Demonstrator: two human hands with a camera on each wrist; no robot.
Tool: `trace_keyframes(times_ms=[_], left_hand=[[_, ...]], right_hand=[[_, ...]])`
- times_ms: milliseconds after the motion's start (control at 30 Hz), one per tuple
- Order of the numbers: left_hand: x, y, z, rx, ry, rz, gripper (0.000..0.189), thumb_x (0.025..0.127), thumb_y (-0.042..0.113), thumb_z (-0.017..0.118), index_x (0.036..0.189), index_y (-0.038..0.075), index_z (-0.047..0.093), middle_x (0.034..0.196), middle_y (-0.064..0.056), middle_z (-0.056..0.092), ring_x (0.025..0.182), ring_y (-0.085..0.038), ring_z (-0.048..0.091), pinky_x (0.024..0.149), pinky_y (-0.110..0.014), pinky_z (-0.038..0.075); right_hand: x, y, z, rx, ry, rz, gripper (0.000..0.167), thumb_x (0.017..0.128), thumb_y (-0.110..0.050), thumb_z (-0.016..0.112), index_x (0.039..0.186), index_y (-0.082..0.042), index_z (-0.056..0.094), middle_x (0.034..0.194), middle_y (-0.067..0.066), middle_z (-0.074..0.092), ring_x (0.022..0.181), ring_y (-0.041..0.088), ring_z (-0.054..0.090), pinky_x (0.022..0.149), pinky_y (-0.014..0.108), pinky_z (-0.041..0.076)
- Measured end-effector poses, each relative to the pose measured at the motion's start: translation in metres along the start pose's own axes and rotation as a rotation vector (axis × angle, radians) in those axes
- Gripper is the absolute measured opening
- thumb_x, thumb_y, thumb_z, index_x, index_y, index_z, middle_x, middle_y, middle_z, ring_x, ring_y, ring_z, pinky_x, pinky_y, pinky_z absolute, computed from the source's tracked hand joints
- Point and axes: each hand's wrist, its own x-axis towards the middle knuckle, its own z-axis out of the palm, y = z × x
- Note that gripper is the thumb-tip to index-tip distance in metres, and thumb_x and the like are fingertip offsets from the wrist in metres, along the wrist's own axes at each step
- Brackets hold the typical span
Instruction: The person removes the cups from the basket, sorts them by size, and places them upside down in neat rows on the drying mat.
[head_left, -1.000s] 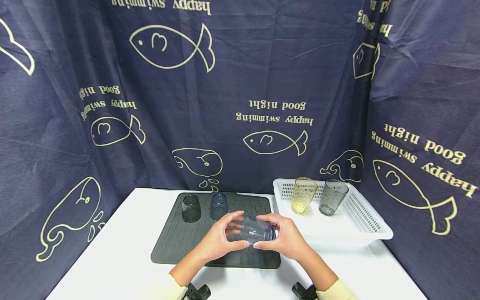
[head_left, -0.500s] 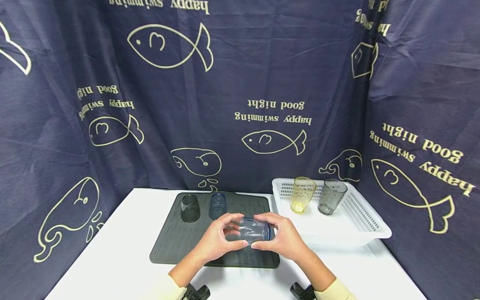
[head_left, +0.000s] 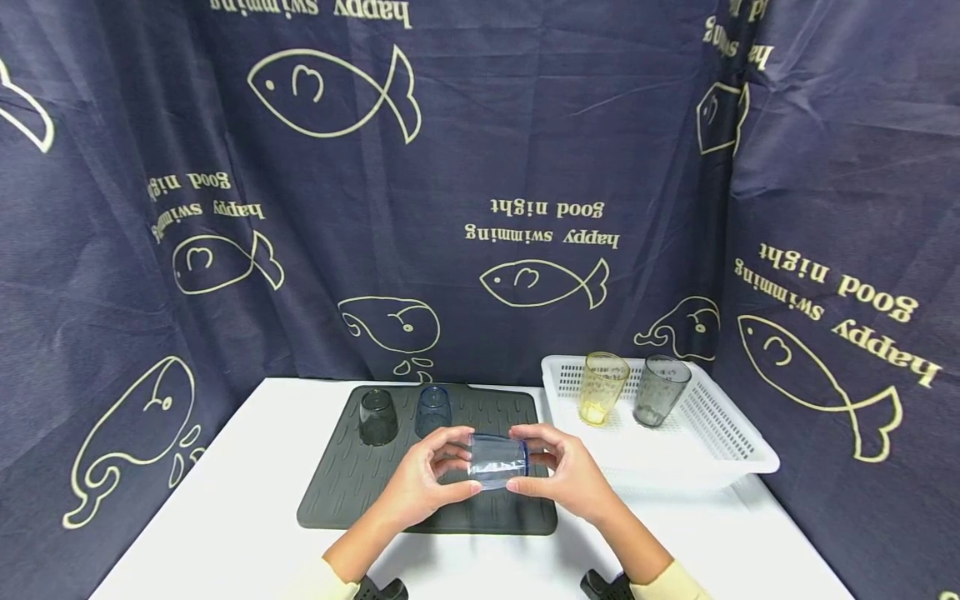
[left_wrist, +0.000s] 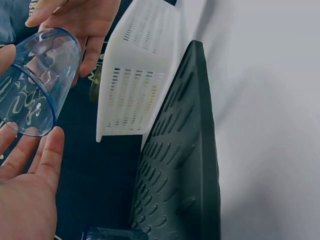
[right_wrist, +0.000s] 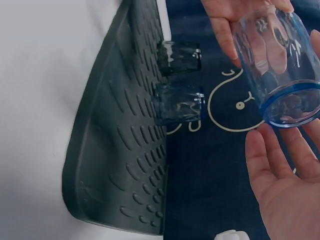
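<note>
Above the front of the dark grey drying mat (head_left: 360, 500), a clear blue drinking glass (head_left: 497, 461) is held on its side between both hands. My left hand (head_left: 417, 482) grips its rim end, thumb in front and fingers behind. My right hand (head_left: 568, 477) holds the other end, where the thick blue base shows. In the left wrist view, the glass's open mouth (left_wrist: 25, 102) faces the left fingers. The base (right_wrist: 292, 105) sits at the right fingertips in the right wrist view. A dark grey glass (head_left: 378, 418) and another blue glass (head_left: 433, 412) stand upside down on the mat.
At the back right, a white perforated basket (head_left: 738, 467) holds a yellow glass (head_left: 603, 390) and a grey glass (head_left: 660, 393), both upright with mouths up. A dark blue fish-print curtain (head_left: 450, 192) encloses the white table (head_left: 217, 508) at the back and sides.
The held glass has shifted slightly left and turned from a slight tilt to nearly level. My left hand has moved a little left with it. Both hands keep their hold.
</note>
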Motion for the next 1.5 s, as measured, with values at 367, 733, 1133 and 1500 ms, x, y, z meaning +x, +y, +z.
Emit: trace_keyframes(times_ms=[367, 733, 1133, 1500], left_hand=[[-0.009, -0.004, -0.004, -0.05, -0.018, 0.041, 0.071, 0.079, 0.003, 0.086, 0.142, 0.004, 0.053, 0.134, -0.02, 0.056, 0.111, -0.013, 0.064, 0.101, -0.028, 0.056], [-0.013, -0.007, -0.007, -0.037, -0.026, 0.048, 0.073, 0.081, 0.004, 0.085, 0.145, -0.001, 0.05, 0.134, -0.02, 0.057, 0.112, -0.012, 0.064, 0.102, -0.034, 0.056], [-0.027, -0.015, -0.026, 0.081, 0.035, -0.002, 0.073, 0.084, 0.011, 0.084, 0.148, 0.012, 0.049, 0.142, -0.018, 0.054, 0.116, -0.02, 0.065, 0.104, -0.03, 0.055], [-0.047, -0.031, -0.061, 0.312, 0.155, -0.199, 0.062, 0.086, 0.023, 0.084, 0.142, 0.013, 0.056, 0.134, -0.009, 0.06, 0.118, -0.03, 0.062, 0.1, -0.033, 0.057]], right_hand=[[-0.007, 0.002, 0.01, 0.213, -0.02, 0.087, 0.07, 0.078, -0.001, 0.087, 0.139, 0.009, 0.055, 0.134, 0.029, 0.059, 0.108, 0.011, 0.069, 0.094, 0.03, 0.06], [-0.009, 0.008, 0.021, 0.305, 0.017, 0.082, 0.068, 0.078, 0.002, 0.086, 0.137, 0.011, 0.055, 0.125, 0.0, 0.067, 0.103, 0.009, 0.069, 0.087, 0.029, 0.063], [0.003, 0.013, 0.032, 0.256, 0.14, 0.19, 0.065, 0.078, 0.0, 0.086, 0.136, 0.005, 0.059, 0.132, 0.017, 0.064, 0.105, 0.013, 0.068, 0.083, 0.025, 0.062], [0.022, 0.027, 0.042, 0.246, 0.285, 0.26, 0.062, 0.077, -0.001, 0.087, 0.134, -0.007, 0.064, 0.136, 0.015, 0.061, 0.109, 0.018, 0.065, 0.079, 0.023, 0.061]])
